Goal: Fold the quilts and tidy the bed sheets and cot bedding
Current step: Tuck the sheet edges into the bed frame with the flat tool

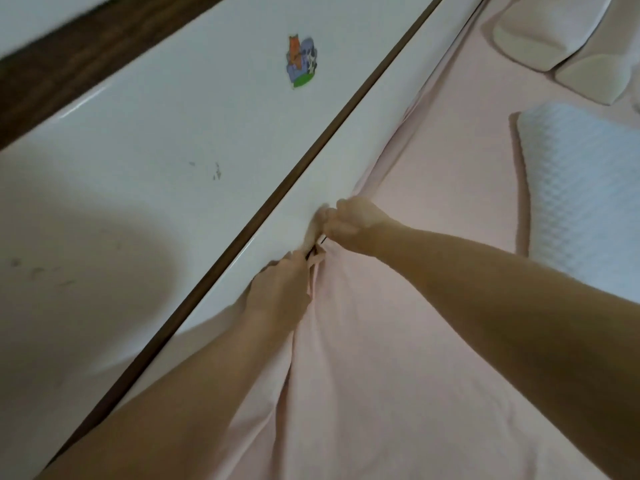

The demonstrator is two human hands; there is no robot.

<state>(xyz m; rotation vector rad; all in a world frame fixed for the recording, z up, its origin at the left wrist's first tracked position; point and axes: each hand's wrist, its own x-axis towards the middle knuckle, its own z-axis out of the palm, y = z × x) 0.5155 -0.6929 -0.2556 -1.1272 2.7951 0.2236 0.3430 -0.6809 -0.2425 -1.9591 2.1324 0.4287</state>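
Note:
A pale pink bed sheet (398,358) covers the mattress and bunches into folds where it meets the white board along the bed's left side. My left hand (277,292) grips the sheet's edge right at that board, fingers curled into the cloth. Just beyond it, my right hand (353,220) is clenched on the gathered edge, knuckles against the board. The two hands are a few centimetres apart. A thin dark line shows between them at the gap; I cannot tell what it is.
The white side board (207,140) with a dark wood strip (311,157) runs diagonally and bears a cartoon sticker (300,60). A light blue textured pillow (581,199) lies at the right. Two cream pillows (540,32) sit at the top right.

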